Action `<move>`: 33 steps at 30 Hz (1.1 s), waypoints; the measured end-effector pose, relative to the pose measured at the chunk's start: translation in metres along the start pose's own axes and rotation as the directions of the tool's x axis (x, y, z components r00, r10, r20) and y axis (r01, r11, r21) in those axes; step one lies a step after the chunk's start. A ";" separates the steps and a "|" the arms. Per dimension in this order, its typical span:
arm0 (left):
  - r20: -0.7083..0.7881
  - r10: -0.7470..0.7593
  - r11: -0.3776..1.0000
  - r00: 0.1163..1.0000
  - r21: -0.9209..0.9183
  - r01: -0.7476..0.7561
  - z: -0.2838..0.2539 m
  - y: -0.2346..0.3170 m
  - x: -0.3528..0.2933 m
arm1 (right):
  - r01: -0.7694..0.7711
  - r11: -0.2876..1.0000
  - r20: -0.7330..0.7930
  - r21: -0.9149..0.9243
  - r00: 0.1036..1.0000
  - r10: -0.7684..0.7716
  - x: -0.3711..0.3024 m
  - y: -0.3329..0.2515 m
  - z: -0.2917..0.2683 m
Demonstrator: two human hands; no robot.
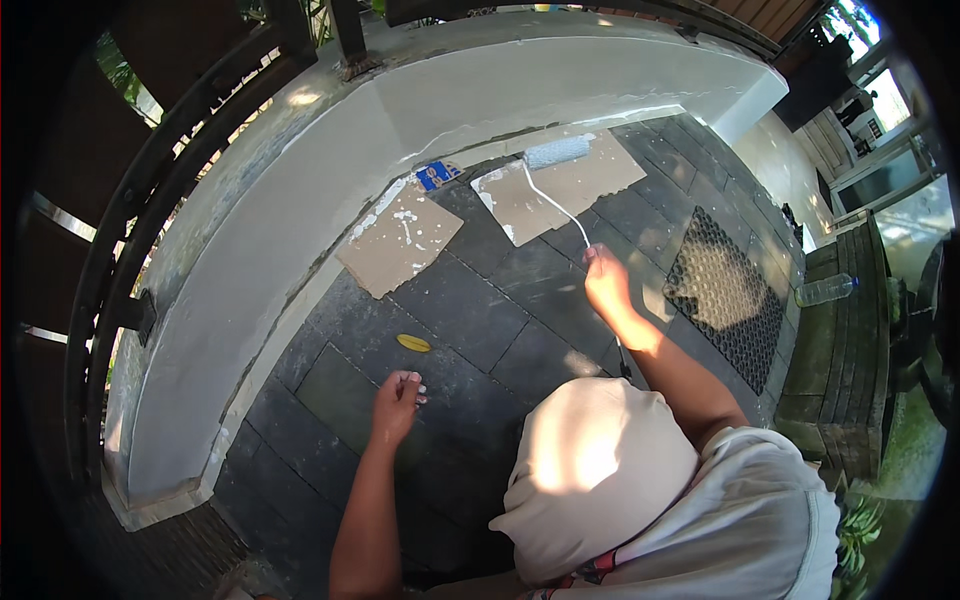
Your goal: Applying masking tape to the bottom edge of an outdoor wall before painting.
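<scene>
My right hand [606, 276] is closed around the handle end of a paint roller [557, 152]. From the hand its thin white frame bends forward to a pale, paint-covered sleeve. That sleeve is over the far edge of a cardboard sheet [530, 205] near the foot of the wall; whether it touches cannot be told. White paint marks the cardboard. My left hand [398, 400] is held low over the dark tiles, fingers curled, whitish at the tips, with nothing visible in them. Just beyond it lies a yellow leaf [413, 343].
A low, curved white wall [300, 200] runs along the left and back. Paint-spattered cardboard [402, 240] and a blue printed piece [437, 176] lie at its base. To the right are a perforated dark mat [727, 290], a wooden bench [835, 350] and a clear plastic bottle [827, 290].
</scene>
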State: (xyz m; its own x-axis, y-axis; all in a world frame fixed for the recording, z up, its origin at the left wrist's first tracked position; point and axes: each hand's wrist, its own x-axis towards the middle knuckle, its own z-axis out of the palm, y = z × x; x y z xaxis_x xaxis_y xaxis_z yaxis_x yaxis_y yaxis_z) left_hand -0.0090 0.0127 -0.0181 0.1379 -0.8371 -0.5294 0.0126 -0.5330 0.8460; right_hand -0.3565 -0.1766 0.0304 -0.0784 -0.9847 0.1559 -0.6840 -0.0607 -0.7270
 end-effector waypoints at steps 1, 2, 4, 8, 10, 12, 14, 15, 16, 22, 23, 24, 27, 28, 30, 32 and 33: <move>-0.003 0.017 1.000 1.000 0.011 -0.017 -0.002 0.002 -0.002 | -0.051 0.998 -0.040 -0.031 0.998 0.050 0.012 0.004 -0.007; -0.008 0.033 0.999 0.999 0.022 -0.033 -0.005 0.005 -0.004 | -0.104 0.993 -0.081 -0.057 0.992 0.099 0.021 0.008 -0.014; 0.035 0.051 0.995 0.998 0.081 -0.054 -0.016 0.019 -0.016 | -0.073 0.997 -0.146 -0.032 0.987 0.068 0.028 0.005 -0.036; 0.019 0.050 0.978 0.999 0.202 -0.053 -0.061 0.074 -0.058 | -0.125 0.982 -0.159 -0.142 0.982 0.102 0.033 -0.004 -0.112; -0.055 -0.056 0.985 0.997 0.158 0.064 -0.089 0.113 -0.099 | -0.126 0.973 -0.099 -0.194 0.989 0.109 0.028 -0.011 -0.162; -0.096 -0.088 0.974 0.991 0.202 0.106 -0.121 0.131 -0.146 | -0.478 0.877 0.106 0.058 0.876 0.470 0.024 -0.039 -0.218; -0.168 -0.178 0.962 0.970 0.179 0.207 -0.134 0.151 -0.199 | -0.782 0.577 0.354 0.237 0.623 0.698 0.005 -0.061 -0.281; -0.190 -0.280 0.949 0.941 0.096 0.302 -0.139 0.160 -0.226 | -0.859 0.415 0.443 0.299 0.511 0.737 -0.008 -0.064 -0.309; -0.190 -0.322 0.917 0.927 0.181 0.356 -0.142 0.171 -0.253 | -0.906 0.244 0.537 0.347 0.405 0.740 -0.022 -0.068 -0.333; 0.108 -0.533 0.743 0.839 0.533 0.404 -0.179 0.260 -0.323 | -0.890 0.121 0.417 0.439 0.321 0.850 -0.087 -0.160 -0.455; 0.127 -0.521 0.739 0.844 0.562 0.371 -0.176 0.285 -0.315 | -0.865 0.152 0.381 0.478 0.360 0.852 -0.092 -0.173 -0.478; 0.147 -0.512 0.729 0.846 0.596 0.337 -0.179 0.313 -0.305 | -0.851 0.139 0.368 0.506 0.358 0.858 -0.093 -0.190 -0.494; 0.229 -0.484 0.708 0.844 0.669 0.225 -0.155 0.388 -0.264 | -0.762 0.149 0.323 0.630 0.432 0.842 -0.081 -0.218 -0.545; 0.255 -0.473 0.701 0.843 0.689 0.185 -0.145 0.410 -0.246 | -0.761 0.178 0.287 0.624 0.436 0.853 -0.073 -0.222 -0.557; 0.298 -0.458 0.680 0.837 0.725 0.114 -0.132 0.451 -0.215 | -0.748 0.199 0.239 0.633 0.434 0.869 -0.051 -0.233 -0.577; 0.332 -0.455 0.655 0.826 0.754 0.057 -0.120 0.481 -0.196 | -0.749 0.129 0.244 0.650 0.366 0.898 -0.025 -0.239 -0.599; 0.348 -0.457 0.643 0.819 0.765 0.034 -0.111 0.491 -0.190 | -0.741 0.123 0.235 0.660 0.359 0.903 -0.024 -0.239 -0.605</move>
State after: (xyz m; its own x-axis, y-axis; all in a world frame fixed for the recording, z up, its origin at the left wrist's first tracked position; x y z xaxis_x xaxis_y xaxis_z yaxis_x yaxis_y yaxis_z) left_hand 0.0805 -0.0766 0.5046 -0.2376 -0.4845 -0.8419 -0.7450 -0.4653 0.4780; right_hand -0.6294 -0.0397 0.6050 -0.4753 -0.4466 -0.7581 0.4528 0.6146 -0.6459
